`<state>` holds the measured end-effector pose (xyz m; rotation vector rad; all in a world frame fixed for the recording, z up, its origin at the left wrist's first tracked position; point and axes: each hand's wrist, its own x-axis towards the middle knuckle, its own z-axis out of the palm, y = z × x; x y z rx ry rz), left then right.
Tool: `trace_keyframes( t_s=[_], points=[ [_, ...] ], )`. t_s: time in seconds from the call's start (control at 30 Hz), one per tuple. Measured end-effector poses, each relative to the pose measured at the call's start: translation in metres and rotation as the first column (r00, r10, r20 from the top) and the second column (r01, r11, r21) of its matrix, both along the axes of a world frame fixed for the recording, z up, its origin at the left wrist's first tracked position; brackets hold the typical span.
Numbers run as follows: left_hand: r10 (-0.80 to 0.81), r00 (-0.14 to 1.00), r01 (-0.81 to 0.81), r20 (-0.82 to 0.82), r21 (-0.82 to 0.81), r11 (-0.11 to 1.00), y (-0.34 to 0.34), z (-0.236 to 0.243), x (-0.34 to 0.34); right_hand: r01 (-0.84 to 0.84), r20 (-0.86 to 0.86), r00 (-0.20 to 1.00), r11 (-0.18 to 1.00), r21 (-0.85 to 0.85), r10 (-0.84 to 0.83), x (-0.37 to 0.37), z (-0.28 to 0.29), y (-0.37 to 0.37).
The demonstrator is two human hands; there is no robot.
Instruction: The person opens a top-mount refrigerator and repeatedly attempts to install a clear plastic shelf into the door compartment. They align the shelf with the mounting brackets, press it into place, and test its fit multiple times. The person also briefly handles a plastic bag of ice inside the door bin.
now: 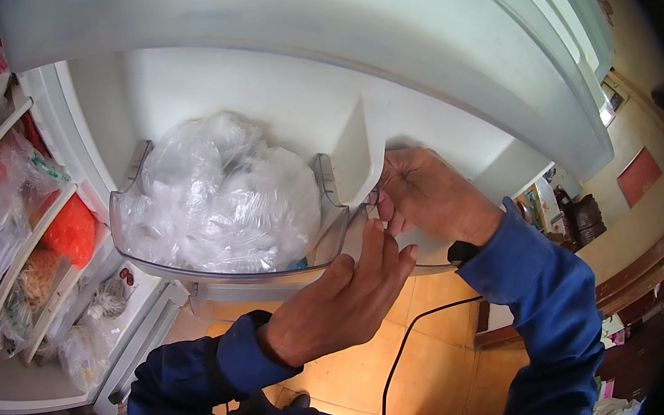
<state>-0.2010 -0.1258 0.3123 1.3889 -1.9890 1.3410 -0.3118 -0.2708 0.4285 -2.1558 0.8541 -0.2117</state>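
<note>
A clear door bin (190,268) on the open refrigerator door holds a bulky heap of crumpled transparent plastic bags (223,196). To its right stands a white upright divider (358,150). My right hand (434,195) reaches in beside the divider with its fingers bent together at the bin's right end. What lies between those fingertips is hidden. In front of the bin's right corner, my left hand (343,297) stretches its fingers toward the right fingertips, and nothing is seen in it.
Above the bin curves another pale door shelf (288,55). At left, the refrigerator compartment has several shelves (29,236) crowded with bagged food, including a red bag (71,231). Below, a black cable (403,348) crosses the orange tiled floor (441,352). Household items (577,215) stand at far right.
</note>
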Motion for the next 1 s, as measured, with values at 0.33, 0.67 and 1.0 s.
trace_keyframes(
  t_s=[0.33, 0.67, 1.0],
  points=[
    [0.032, 0.999, -0.032, -0.030, 0.014, 0.999, 0.013, 0.000, -0.002, -0.129, -0.008, 0.986, 0.740, -0.660, 0.165, -0.060, 0.015, 0.030],
    [-0.107, 0.967, 0.106, -0.232, -0.017, 0.994, 0.030, -0.013, -0.013, -0.141, 0.102, 0.925, 0.578, -0.804, 0.367, -0.081, -0.001, 0.054],
    [-0.273, 0.852, 0.223, -0.447, -0.160, 0.961, 0.044, -0.038, -0.023, -0.330, -0.039, 0.883, 0.558, -0.761, 0.468, -0.048, -0.002, 0.050]
  ],
)
